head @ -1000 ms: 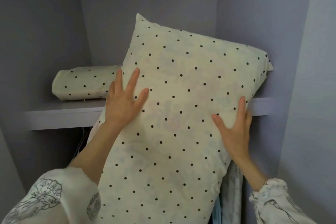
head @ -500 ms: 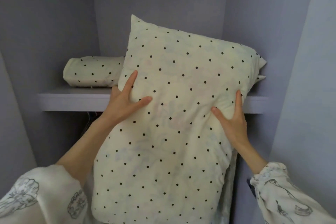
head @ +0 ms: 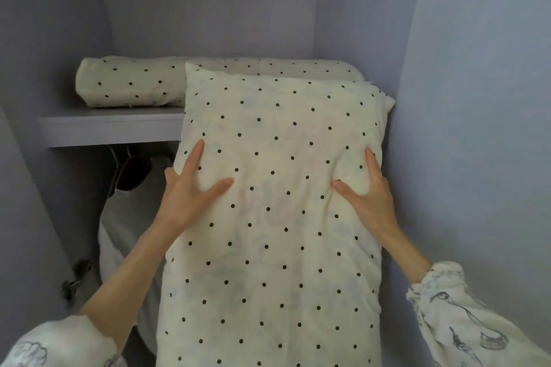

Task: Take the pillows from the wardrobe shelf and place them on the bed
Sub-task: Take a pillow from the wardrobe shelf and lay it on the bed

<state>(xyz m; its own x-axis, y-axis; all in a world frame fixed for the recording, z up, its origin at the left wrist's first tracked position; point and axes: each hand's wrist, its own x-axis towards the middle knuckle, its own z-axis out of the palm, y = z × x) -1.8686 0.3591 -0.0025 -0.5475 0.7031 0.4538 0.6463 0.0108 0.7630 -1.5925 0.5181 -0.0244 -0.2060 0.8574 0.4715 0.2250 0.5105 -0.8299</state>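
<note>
While both hands pinch its sides, left hand [head: 190, 191] and right hand [head: 368, 192] closed on the soft filling, the dotted pillow [head: 277, 217] hangs upright, clear of the shelf [head: 110, 125], so it won't sag; a second pillow [head: 131, 83] lies far left there.

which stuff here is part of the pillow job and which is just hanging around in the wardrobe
Part of the job:
- held pillow, gripped by the left hand and right hand
- second pillow, lying on the wardrobe shelf

Just there:
- white garment hanging below the shelf
- hangers above it
- door hinge on the left wall
</note>
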